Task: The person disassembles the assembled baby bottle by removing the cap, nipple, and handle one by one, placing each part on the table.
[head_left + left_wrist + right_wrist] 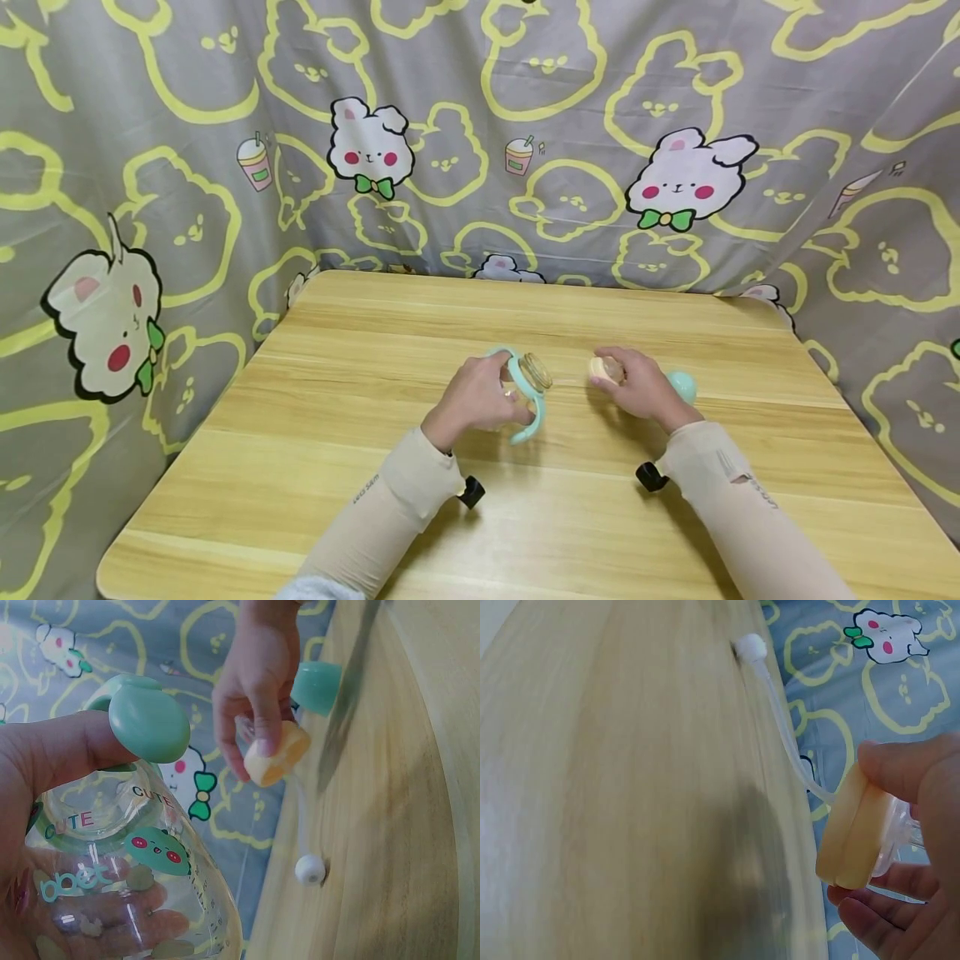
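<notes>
My left hand (476, 396) grips a clear baby bottle (161, 859) fitted with mint-green handles (150, 724). The bottle is tilted, and its open neck (537, 372) points toward the right hand. In my right hand (641, 387), thumb and fingers pinch a yellow bottle collar (853, 832) with a clear top. From the collar runs a thin translucent straw (784, 735) tipped with a white ball (751, 648). Whether that ball touches the table I cannot tell. Bottle and collar are apart. A mint-green cap (682, 387) stands on the table just beyond the right wrist.
Everything is over a light wood-grain table (555, 517). A grey curtain (450, 75) with yellow outlines and white rabbit heads hangs behind it and at both sides. Small black cameras (471, 492) sit under both wrists.
</notes>
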`<state>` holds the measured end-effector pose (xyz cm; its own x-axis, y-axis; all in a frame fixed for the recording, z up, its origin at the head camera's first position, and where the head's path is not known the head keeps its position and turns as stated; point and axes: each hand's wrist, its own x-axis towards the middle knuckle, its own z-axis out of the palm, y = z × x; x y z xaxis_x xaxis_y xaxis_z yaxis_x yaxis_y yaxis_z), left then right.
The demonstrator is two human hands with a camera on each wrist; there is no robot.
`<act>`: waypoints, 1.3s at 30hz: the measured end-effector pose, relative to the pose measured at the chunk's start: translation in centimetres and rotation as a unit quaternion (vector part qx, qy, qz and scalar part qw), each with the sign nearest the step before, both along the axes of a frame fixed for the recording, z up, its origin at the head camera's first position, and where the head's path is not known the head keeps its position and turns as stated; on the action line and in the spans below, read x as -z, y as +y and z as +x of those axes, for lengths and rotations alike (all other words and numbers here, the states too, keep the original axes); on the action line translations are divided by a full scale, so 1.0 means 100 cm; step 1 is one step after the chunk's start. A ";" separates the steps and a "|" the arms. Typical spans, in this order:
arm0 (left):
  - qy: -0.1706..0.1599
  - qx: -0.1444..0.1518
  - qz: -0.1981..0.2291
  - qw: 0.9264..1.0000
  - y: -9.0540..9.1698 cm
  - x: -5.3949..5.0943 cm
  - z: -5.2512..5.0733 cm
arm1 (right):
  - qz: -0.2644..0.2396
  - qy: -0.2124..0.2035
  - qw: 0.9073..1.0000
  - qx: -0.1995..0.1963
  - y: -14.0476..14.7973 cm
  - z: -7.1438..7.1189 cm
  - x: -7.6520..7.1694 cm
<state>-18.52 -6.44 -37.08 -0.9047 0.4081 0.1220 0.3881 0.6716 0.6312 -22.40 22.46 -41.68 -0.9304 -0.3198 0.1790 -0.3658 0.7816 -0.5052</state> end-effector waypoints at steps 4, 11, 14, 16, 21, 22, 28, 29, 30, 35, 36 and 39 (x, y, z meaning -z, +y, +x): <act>0.001 -0.002 0.003 1.000 0.000 -0.001 0.000 | 0.007 -0.008 1.000 -0.001 0.004 0.000 0.002; 0.004 -0.003 0.000 1.000 0.000 -0.001 -0.001 | 0.026 -0.014 1.000 0.002 0.007 0.001 0.005; 0.005 -0.005 -0.003 1.000 0.000 -0.001 -0.001 | 0.031 -0.012 0.999 -0.002 0.007 0.001 0.007; 0.004 -0.006 -0.005 1.000 0.001 -0.002 -0.002 | 0.034 -0.008 0.999 -0.006 0.008 0.000 0.009; 0.004 -0.007 -0.006 1.000 0.001 -0.002 -0.002 | 0.041 0.000 0.999 -0.009 0.009 -0.001 0.012; 0.004 -0.007 -0.005 1.000 0.001 -0.002 -0.002 | 0.044 0.001 0.999 -0.008 0.009 -0.001 0.011; 0.004 -0.007 0.000 1.000 0.001 -0.002 -0.002 | 0.056 -0.003 0.998 -0.003 0.009 0.000 0.010; 0.005 -0.006 0.000 1.000 0.001 -0.002 -0.002 | 0.057 -0.005 0.998 -0.003 0.009 0.000 0.010; 0.007 -0.006 -0.001 1.000 0.001 -0.002 -0.002 | 0.058 -0.006 0.998 -0.003 0.009 0.001 0.010; 0.007 -0.005 -0.001 1.000 0.001 0.000 -0.002 | 0.061 -0.012 0.998 -0.006 0.011 0.002 0.012; 0.007 -0.005 -0.002 1.000 0.001 0.001 -0.002 | 0.061 -0.013 0.998 -0.007 0.011 0.002 0.012; 0.007 -0.005 -0.003 1.000 0.001 0.001 -0.002 | 0.063 -0.018 0.998 -0.008 0.011 0.002 0.013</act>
